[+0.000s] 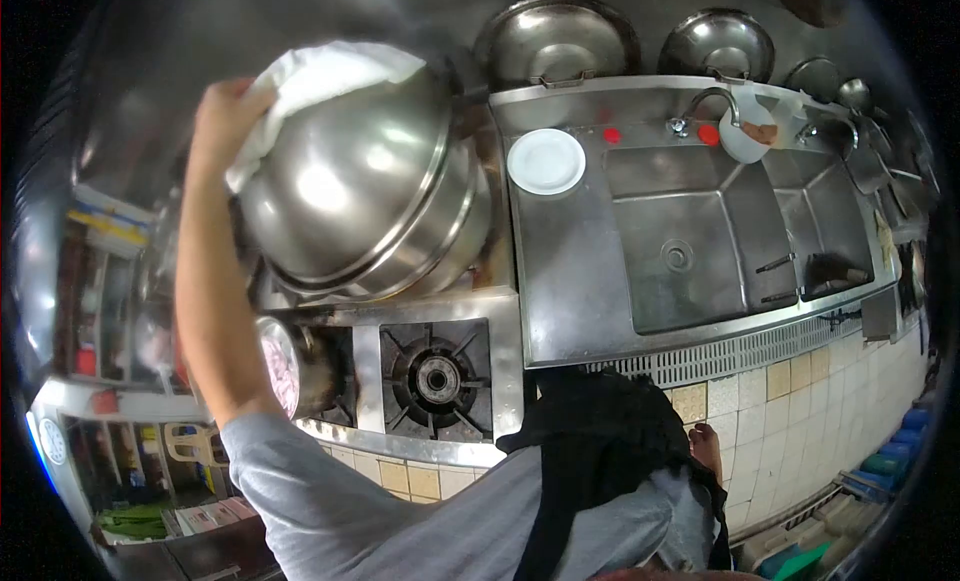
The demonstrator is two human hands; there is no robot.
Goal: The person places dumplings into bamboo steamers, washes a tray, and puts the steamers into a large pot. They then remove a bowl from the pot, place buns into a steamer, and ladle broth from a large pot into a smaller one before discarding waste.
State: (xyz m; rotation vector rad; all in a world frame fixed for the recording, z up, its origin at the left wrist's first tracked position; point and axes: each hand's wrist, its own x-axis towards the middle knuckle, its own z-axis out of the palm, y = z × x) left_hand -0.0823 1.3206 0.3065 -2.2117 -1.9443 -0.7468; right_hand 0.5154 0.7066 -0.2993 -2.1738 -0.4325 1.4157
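My left hand [232, 116] stretches out at the upper left, its fingers closed on a white cloth [335, 69]. The cloth lies against the far side of a large, shiny metal dome [340, 171], which covers a wide steel pot [430, 251] on the stove. Low beside my body, past the black apron [600, 421], my right hand [705, 446] shows only in small part. Its fingers are too small and hidden to read, and I see nothing in it.
A bare gas burner [437, 379] is in front of the pot, with another pot [285, 366] of pale pieces to its left. Right of the stove are a white plate [546, 162], a steel sink [680, 246] and a white jug [745, 131]. Woks [558, 41] lean behind.
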